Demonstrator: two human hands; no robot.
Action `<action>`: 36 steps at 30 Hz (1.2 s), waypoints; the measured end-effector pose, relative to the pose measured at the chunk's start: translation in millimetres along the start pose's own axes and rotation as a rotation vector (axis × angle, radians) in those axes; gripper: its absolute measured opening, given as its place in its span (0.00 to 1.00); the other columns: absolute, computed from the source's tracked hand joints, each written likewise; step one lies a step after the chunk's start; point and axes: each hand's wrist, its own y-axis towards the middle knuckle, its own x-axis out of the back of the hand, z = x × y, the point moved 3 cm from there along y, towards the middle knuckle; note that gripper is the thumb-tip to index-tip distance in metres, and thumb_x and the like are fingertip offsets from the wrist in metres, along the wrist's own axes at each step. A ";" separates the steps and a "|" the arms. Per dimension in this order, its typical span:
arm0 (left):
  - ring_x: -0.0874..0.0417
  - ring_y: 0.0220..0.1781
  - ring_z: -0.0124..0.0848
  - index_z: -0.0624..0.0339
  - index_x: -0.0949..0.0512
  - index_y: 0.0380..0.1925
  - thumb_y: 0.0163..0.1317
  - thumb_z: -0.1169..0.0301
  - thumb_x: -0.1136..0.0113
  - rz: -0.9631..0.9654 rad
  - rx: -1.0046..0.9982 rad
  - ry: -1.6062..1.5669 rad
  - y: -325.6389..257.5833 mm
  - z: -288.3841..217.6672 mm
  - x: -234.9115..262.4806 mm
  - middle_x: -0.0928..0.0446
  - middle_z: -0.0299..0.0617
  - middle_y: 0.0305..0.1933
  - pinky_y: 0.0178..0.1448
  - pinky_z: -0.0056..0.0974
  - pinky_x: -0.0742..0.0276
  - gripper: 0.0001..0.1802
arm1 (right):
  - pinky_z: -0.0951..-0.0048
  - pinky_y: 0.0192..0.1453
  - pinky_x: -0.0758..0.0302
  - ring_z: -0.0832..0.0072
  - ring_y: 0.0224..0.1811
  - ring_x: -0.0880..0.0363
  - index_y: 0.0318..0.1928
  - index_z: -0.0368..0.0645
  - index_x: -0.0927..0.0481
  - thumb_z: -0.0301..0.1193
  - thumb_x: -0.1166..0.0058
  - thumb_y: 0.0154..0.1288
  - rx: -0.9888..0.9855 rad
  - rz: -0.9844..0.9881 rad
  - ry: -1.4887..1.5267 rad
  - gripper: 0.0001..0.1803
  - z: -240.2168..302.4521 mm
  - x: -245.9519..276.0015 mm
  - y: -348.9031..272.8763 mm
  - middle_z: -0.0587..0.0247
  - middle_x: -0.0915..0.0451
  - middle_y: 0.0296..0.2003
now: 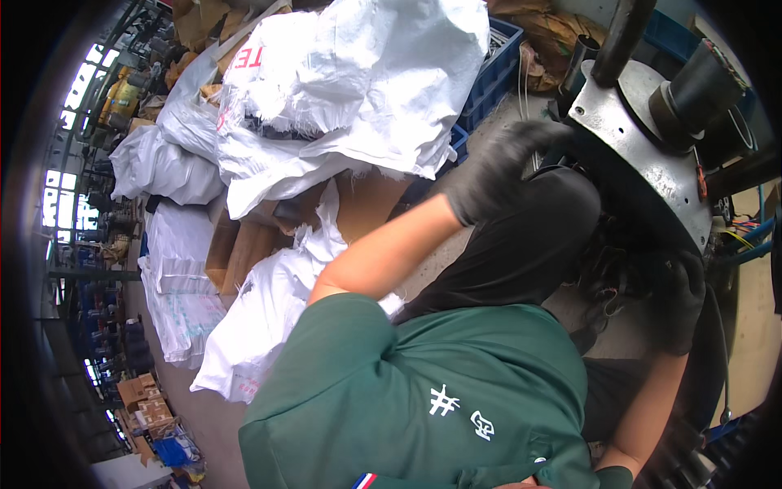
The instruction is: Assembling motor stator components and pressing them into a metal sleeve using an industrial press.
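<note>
My left hand (pixel 501 171), in a dark glove, is raised over my left knee (pixel 562 204). Its fingers point toward the edge of a grey metal machine plate (pixel 599 110) and are smeared by motion. Lower down at the right, my right hand (pixel 678 306), also in a dark glove, is beside the plate's lower end. Shadow hides its fingers, so what it holds, if anything, cannot be made out. On the plate stand a black cylinder (pixel 709 85) and a dark upright post (pixel 623 41).
Large white woven sacks (pixel 366 81) lie on an open cardboard box (pixel 358 204) to the left. Blue plastic crates (pixel 493 77) stand behind them. Coloured wires (pixel 737 236) and blue hoses (pixel 749 253) hang at the far right. More cartons (pixel 147 403) sit at the lower left.
</note>
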 end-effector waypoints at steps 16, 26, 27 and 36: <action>0.17 0.58 0.56 0.67 0.20 0.50 0.65 0.51 0.40 1.094 1.427 0.406 -472.1 18.1 111.9 0.17 0.63 0.52 0.62 0.53 0.22 0.28 | 0.73 0.60 0.25 0.75 0.54 0.20 0.55 0.35 0.18 0.21 0.41 0.69 -0.485 0.127 0.178 0.15 -61.9 -15.7 -33.4 0.62 0.16 0.50; 0.15 0.58 0.56 0.62 0.14 0.47 0.68 0.62 0.50 1.411 1.532 0.465 -628.8 -52.5 240.0 0.17 0.61 0.57 0.63 0.50 0.20 0.20 | 0.72 0.63 0.27 0.73 0.57 0.21 0.60 0.32 0.21 0.24 0.41 0.70 -0.528 0.230 0.203 0.20 -81.5 -24.4 -42.8 0.62 0.17 0.54; 0.14 0.57 0.55 0.62 0.14 0.49 0.69 0.62 0.51 1.682 1.394 0.369 -645.9 -67.0 252.3 0.16 0.61 0.56 0.62 0.50 0.19 0.21 | 0.71 0.64 0.27 0.73 0.58 0.22 0.62 0.32 0.22 0.24 0.41 0.70 -0.508 0.293 0.210 0.21 -79.7 -25.6 -40.1 0.61 0.17 0.55; 0.11 0.47 0.46 0.67 0.15 0.45 0.64 0.54 0.42 0.516 2.290 0.247 -566.2 -19.8 260.8 0.14 0.58 0.46 0.55 0.50 0.19 0.25 | 0.71 0.67 0.28 0.72 0.61 0.22 0.64 0.32 0.23 0.23 0.39 0.70 -0.526 0.339 0.160 0.23 -115.7 -17.8 -48.7 0.59 0.18 0.58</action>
